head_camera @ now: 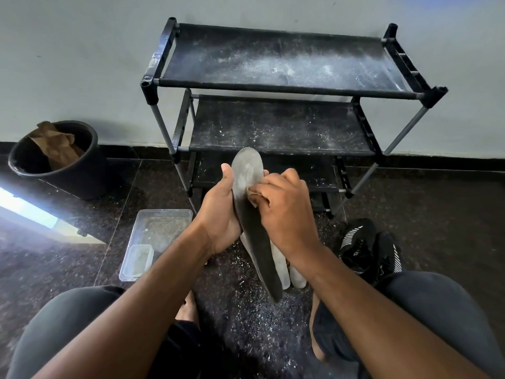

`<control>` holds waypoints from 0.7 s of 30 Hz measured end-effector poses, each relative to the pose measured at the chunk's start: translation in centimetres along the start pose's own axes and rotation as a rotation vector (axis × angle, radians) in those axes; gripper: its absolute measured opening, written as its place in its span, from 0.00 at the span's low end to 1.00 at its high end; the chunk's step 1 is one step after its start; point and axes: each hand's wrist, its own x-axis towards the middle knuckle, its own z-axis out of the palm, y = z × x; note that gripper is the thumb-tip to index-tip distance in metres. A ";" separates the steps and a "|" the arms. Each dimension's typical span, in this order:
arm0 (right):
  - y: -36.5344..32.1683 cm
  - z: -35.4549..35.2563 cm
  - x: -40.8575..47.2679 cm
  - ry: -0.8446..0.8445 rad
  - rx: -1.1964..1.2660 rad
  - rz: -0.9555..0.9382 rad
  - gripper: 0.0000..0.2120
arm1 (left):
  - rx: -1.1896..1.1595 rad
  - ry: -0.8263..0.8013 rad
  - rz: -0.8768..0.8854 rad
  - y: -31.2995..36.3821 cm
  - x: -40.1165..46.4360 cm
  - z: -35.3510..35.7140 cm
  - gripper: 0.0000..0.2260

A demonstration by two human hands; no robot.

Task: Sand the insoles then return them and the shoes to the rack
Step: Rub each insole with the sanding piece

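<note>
Our left hand (222, 214) grips the insole (252, 214) upright; our right hand (284, 212) pinches sandpaper (252, 196) against it, before the rack (287, 86).

Black bucket (58, 162) far left on the dark speckled floor (437, 214), crumpled brown paper (56, 143) sticking out of it, clear plastic tray (155, 242) near left with a smaller clear container (138, 261) inside, pale wall (82, 64) behind
</note>
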 end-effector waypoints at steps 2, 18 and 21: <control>-0.3 0.1 -0.1 0.009 0.030 -0.006 0.04 | -0.003 0.004 0.002 0.1 0.0 -0.1 0.38; -0.5 0.2 -0.7 -0.051 0.036 -0.061 0.04 | 0.030 0.068 0.032 0.6 0.4 -1.4 0.39; 0.1 -0.2 -0.4 -0.058 -0.036 -0.061 0.06 | 0.052 0.087 0.027 0.1 0.5 -1.5 0.38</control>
